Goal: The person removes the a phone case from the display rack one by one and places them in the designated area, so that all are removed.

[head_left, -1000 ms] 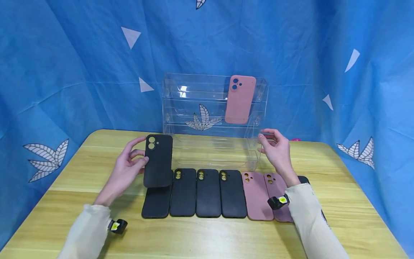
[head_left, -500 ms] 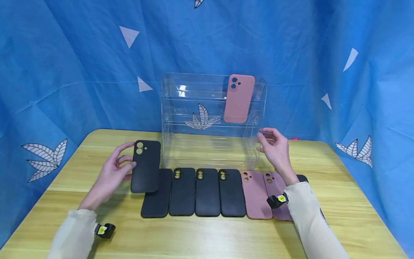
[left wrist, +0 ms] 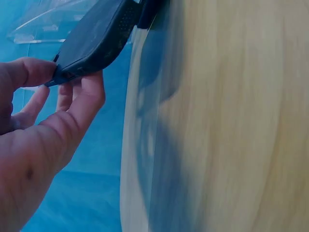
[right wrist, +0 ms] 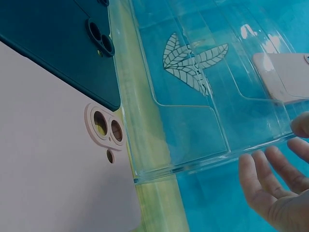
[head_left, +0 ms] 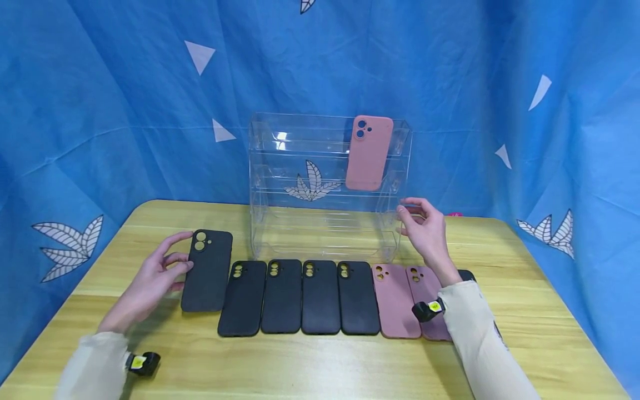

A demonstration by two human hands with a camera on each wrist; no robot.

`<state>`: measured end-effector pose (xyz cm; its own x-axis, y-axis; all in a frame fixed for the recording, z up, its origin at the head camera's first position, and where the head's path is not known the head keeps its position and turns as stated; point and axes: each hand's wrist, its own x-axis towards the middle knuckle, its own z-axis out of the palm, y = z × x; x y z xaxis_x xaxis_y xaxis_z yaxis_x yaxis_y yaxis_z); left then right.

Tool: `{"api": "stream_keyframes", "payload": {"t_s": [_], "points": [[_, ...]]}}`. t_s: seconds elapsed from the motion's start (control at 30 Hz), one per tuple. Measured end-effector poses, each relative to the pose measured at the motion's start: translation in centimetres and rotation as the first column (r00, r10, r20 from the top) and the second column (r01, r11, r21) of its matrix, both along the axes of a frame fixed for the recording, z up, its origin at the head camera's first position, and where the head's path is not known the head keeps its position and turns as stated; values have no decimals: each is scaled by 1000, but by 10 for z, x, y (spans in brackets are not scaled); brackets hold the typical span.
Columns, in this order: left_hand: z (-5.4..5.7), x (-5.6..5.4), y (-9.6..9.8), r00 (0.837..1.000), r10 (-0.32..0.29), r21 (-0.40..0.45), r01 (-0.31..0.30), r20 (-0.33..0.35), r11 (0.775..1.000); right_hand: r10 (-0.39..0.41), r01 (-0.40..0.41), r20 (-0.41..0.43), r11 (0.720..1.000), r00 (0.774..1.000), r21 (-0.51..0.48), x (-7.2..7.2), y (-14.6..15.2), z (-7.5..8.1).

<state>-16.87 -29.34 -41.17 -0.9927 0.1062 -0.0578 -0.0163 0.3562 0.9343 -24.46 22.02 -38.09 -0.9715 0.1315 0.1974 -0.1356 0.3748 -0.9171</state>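
My left hand (head_left: 155,278) pinches a black phone case (head_left: 207,272) by its long left edge, thumb on the front and fingers behind. It is held at the left end of a row of cases, camera holes at the top. In the left wrist view the black case (left wrist: 96,38) is seen edge-on, its shadow on the table. My right hand (head_left: 425,228) is at the right side of a clear acrylic rack (head_left: 320,253). In the right wrist view its relaxed fingertips lie right at the rack's side edge, thumb over it.
Several black cases (head_left: 321,300) and two pink ones (head_left: 397,303) lie in a row before the rack. Another dark case (head_left: 467,276) is partly under my right forearm. A pink case (head_left: 370,153) stands in the rack's upper right. A blue cloth (head_left: 125,111) hangs behind the table.
My left hand has moved left and down with the black case, from over the row's left-end case to beside it. The right hand has stayed at the rack's side.
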Motion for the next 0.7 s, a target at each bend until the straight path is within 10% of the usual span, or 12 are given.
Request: {"api": "stream_keyframes", "payload": {"t_s": [0.7], "points": [[-12, 4, -14, 971, -114, -27, 122, 208, 992, 7, -7, -4, 1000, 1000, -1, 0, 1, 0]]}}
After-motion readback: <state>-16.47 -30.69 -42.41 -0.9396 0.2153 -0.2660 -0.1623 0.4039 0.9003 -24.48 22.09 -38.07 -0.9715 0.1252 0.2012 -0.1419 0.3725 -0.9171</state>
